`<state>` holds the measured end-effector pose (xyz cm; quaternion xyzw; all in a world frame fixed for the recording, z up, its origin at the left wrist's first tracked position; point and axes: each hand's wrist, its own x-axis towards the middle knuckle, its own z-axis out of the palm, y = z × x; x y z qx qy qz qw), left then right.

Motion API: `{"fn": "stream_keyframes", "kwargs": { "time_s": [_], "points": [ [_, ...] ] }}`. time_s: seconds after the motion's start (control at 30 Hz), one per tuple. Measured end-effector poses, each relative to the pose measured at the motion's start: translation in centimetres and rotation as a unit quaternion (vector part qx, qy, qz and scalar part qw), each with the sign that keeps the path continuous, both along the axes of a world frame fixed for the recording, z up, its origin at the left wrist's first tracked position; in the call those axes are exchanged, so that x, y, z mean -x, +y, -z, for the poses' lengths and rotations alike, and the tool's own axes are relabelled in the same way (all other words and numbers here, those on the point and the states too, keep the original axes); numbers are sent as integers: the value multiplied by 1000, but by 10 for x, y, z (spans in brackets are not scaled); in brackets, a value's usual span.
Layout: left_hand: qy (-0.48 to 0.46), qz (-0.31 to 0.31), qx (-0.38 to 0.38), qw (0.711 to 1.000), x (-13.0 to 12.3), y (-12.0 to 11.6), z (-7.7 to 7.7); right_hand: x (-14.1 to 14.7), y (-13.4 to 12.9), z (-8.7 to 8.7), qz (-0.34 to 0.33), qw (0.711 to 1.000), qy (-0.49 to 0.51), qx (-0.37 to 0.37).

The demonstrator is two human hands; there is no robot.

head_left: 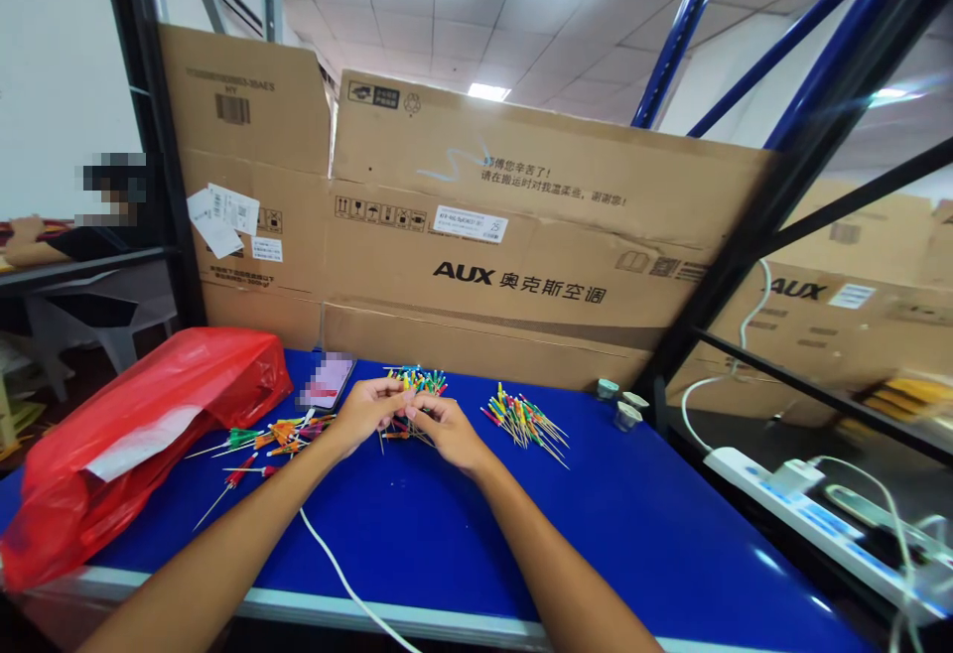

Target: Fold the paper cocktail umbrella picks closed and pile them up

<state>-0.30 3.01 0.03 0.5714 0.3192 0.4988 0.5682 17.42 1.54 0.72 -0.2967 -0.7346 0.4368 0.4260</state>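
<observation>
My left hand (370,412) and my right hand (447,427) meet over the middle of the table, fingertips pinched together and nearly touching. Between them is a small cocktail umbrella (407,386), mostly hidden by the fingers, with a bit of yellow showing. Just behind and below the hands lies a heap of folded cocktail umbrellas (424,378) in mixed colours. To the right, a fanned pile of cocktail umbrellas (521,418) lies with its thin sticks pointing towards me. More loose umbrellas (287,432), orange, green and red, are scattered left of my left hand.
A red plastic bag (171,395) covers the left of the blue table (447,554). Behind the hands lie a phone (328,382) and a cardboard wall (476,236). Small cups (627,417) stand at the right rear, a power strip (819,524) beyond. A white cable (335,554) crosses the front edge.
</observation>
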Motion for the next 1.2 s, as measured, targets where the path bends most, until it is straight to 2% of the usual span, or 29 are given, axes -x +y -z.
{"fn": "stream_keyframes", "kwargs": {
  "time_s": [0.1, 0.27, 0.43, 0.5, 0.57, 0.7, 0.83, 0.93, 1.07, 1.2],
  "points": [
    [14, -4, -8, 1000, 1, 2, 2, -2, -3, -6, -2, 998, -45, -44],
    [16, -88, -45, 995, 3, 4, 1, -17, -11, -20, 45, 966, -178, -180],
    [33, -121, -34, 991, 3, 3, 1, -30, -23, -25, -88, 922, -324, -193],
    [39, -123, -32, 991, 3, 3, 3, -30, -25, -21, -111, 911, -351, -185],
    [40, -122, -33, 991, 2, 4, 5, -25, -25, -15, -103, 912, -352, -182],
    [26, -116, -33, 992, 1, 6, 8, -11, -21, -3, -41, 918, -325, -223],
    [13, -98, -40, 994, 2, 7, 8, 2, -18, 6, 9, 905, -328, -272],
    [10, -85, -40, 996, 3, 8, 8, 3, -17, 6, 12, 899, -329, -287],
    [15, -76, -42, 996, 4, 9, 11, -11, -12, -6, 33, 926, -273, -259],
    [48, -41, -56, 996, 0, 8, 16, -26, -5, -16, 128, 961, -146, -197]
  ]
}}
